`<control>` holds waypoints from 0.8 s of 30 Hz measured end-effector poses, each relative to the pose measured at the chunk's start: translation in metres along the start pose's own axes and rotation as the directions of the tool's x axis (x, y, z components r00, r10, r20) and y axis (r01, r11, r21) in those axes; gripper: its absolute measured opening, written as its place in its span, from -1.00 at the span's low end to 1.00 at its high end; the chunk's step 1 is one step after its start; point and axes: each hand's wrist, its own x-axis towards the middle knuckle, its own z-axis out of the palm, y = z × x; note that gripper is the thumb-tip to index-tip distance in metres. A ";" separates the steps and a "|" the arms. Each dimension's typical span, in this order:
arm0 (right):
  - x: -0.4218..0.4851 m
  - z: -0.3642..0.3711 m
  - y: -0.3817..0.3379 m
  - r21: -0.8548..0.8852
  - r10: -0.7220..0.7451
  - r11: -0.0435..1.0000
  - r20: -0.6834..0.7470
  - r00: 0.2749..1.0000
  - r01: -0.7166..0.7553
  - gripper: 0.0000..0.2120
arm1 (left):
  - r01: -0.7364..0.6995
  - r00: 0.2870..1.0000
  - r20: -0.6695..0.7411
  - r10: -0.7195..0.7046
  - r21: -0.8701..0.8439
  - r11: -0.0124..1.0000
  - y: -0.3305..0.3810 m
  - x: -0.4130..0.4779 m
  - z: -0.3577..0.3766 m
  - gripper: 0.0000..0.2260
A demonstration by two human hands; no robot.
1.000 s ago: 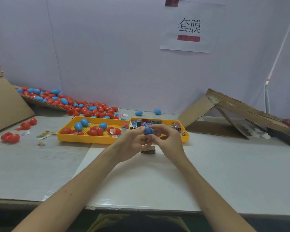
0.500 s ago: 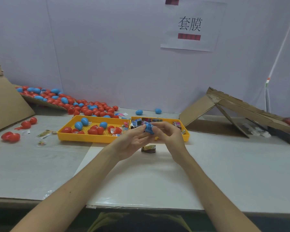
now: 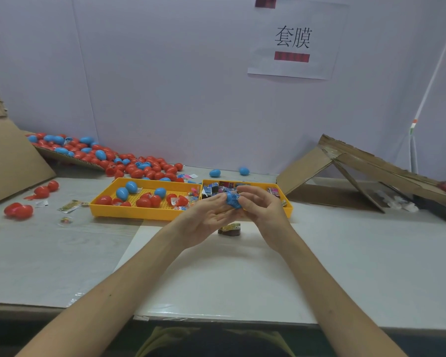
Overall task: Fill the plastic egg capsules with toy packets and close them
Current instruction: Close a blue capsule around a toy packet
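A blue egg capsule [image 3: 232, 199] is held between both hands, just in front of the yellow trays. My left hand [image 3: 206, 219] lies palm up with fingers fairly straight, cradling the capsule from the left. My right hand [image 3: 261, 210] pinches it from the right with curled fingers. The left yellow tray [image 3: 129, 215] holds red and blue capsules. The right yellow tray [image 3: 286, 202] holds toy packets [image 3: 218, 188]. One dark toy packet [image 3: 229, 229] lies on the table under my hands.
A heap of red and blue capsules [image 3: 129, 163] spills from a cardboard sheet at the back left. Loose red capsules [image 3: 19, 211] lie at the far left. A cardboard ramp [image 3: 366, 166] stands at the right. Two blue eggs [image 3: 215, 172] sit behind the trays.
My hands have parted slightly; the left palm has turned upward and opened, and more of the blue capsule shows between them.
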 end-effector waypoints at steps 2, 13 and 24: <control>0.000 -0.001 -0.002 0.016 0.021 1.000 0.007 1.000 -0.021 -0.66 | -0.013 1.000 -0.001 0.013 0.023 1.000 0.000 0.001 0.000 -0.66; -0.003 0.002 -0.004 0.002 0.052 0.999 -0.010 0.999 -0.052 -0.65 | -0.068 0.996 -0.043 0.072 0.083 0.994 -0.002 0.007 -0.006 -0.63; -0.001 -0.001 -0.005 0.112 0.095 0.989 0.036 0.995 -0.098 -0.67 | -0.104 0.994 -0.018 0.107 0.106 0.989 -0.002 0.007 -0.003 -0.58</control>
